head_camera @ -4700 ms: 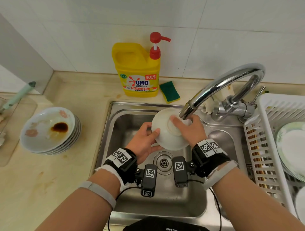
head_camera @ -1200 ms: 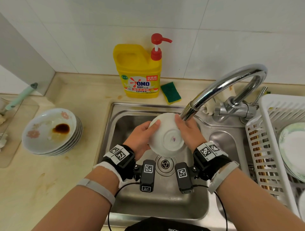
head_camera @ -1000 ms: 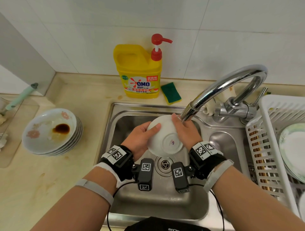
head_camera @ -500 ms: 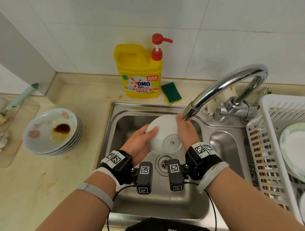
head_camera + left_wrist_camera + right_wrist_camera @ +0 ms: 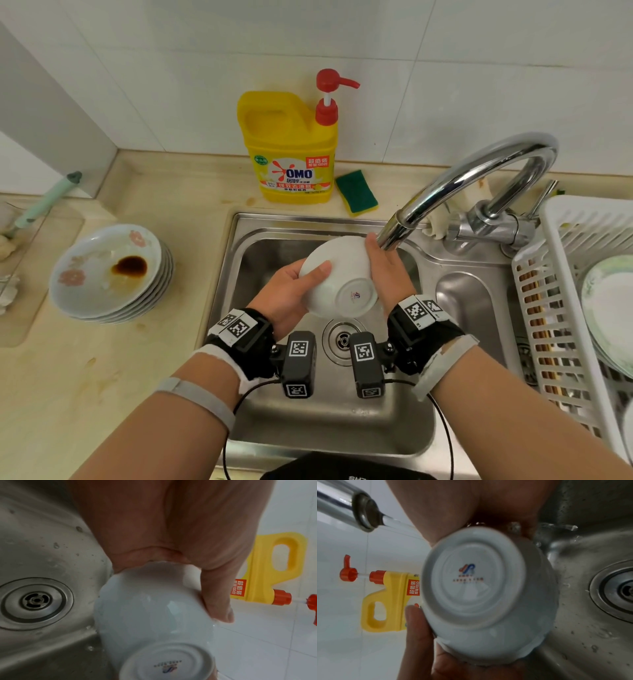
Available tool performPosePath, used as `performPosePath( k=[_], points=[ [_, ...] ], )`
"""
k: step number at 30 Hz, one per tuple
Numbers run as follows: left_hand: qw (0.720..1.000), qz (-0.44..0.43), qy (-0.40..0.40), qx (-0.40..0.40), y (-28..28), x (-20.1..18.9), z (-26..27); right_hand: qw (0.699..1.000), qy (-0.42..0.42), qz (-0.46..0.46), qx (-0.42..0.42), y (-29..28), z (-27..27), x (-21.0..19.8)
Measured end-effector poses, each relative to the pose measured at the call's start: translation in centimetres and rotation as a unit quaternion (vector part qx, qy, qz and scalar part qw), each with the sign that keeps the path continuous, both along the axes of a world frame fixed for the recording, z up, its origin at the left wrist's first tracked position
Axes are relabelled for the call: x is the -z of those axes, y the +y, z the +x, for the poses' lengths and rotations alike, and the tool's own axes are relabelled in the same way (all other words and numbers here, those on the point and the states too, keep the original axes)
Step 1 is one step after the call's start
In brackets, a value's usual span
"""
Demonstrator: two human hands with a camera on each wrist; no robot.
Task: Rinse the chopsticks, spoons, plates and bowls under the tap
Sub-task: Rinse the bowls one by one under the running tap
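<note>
**Bowl held under the tap**

Both hands grip a white bowl [image 5: 337, 277] over the sink [image 5: 239, 240], foot toward the person. The left hand [image 5: 291, 291] has its thumb clamped on the side; the right hand [image 5: 385, 270] clasps the opposite side beneath the tap [image 5: 445, 185].

Bowl [image 5: 337, 274] over sink [image 5: 394, 425], under tap [image 5: 455, 185]

Bare forearms; grey elastic bands [image 5: 197, 401]; black wrist straps [image 5: 255, 337] bearing square black-and-white coded tags; boxy black wrist cameras [image 5: 298, 364] at 6 o'clock, thin black cables [image 5: 444, 435] trailing.
</note>
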State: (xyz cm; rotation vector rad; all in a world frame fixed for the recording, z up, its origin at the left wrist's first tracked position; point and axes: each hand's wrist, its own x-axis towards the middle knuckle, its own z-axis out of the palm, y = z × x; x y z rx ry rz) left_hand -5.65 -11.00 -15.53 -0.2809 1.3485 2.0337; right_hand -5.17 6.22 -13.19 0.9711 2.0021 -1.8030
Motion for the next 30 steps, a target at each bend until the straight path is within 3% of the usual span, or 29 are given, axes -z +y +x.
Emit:
performPosePath(
  k=[3, 9, 12, 15, 20, 24, 30],
  points=[
    [1.0, 0.007, -0.008, -0.001, 0.0, 0.3, 0.1, 1.0, -0.024, -0.003, 0.01, 0.1, -0.1, 0.6],
    [0.995, -0.061, 0.031, 0.066, -0.5, -0.1, -0.5, 0.992, 0.02, 0.111, -0.057, -0.1, -0.1, -0.6],
    [0.994, -0.068, 0.053, 0.063, 0.0, -0.5, -0.6, 0.989, 0.037, 0.129, -0.059, -0.4, -0.1, -0.4],
    [0.996, -0.049, 0.051, 0.049, -0.2, -0.4, -0.6, 0.994, 0.035, 0.089, -0.044, 0.0, 0.1, -0.3],
    [0.999, -0.01, 0.032, 0.022, -0.4, 0.2, -0.3, 0.997, -0.071, -0.04, -0.005, 0.3, -0.4, 2.8],
    [0.999, -0.006, 0.025, 0.021, -0.7, 0.5, -0.3, 0.999, -0.048, 0.019, -0.015, 0.4, -0.1, 1.5],
    [0.995, -0.066, 0.059, 0.053, -0.1, 0.0, -0.7, 0.993, 0.028, 0.106, -0.047, 0.1, 0.1, -0.5]
  ],
)
